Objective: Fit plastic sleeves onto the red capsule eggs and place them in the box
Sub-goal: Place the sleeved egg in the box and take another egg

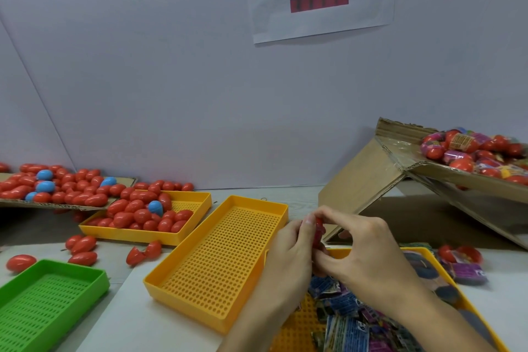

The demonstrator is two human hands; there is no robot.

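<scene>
Red capsule egg (318, 233), one, upright, pinched between both hands at centre of the table (303, 197). Left hand (291, 254): fingers curled round the egg's left side. Right hand (363, 251): thumb and fingertips gripping its right side. Whether a sleeve is on it cannot be told. Plastic sleeves (348, 323), printed, heaped in a yellow tray (483, 323) at 5 o'clock. Cardboard box (445, 177) of sleeved eggs, 2 o'clock. Yellow perforated tray (220, 260) at 7 o'clock. Bare red eggs (137, 214), 9 to 10 o'clock.
</scene>
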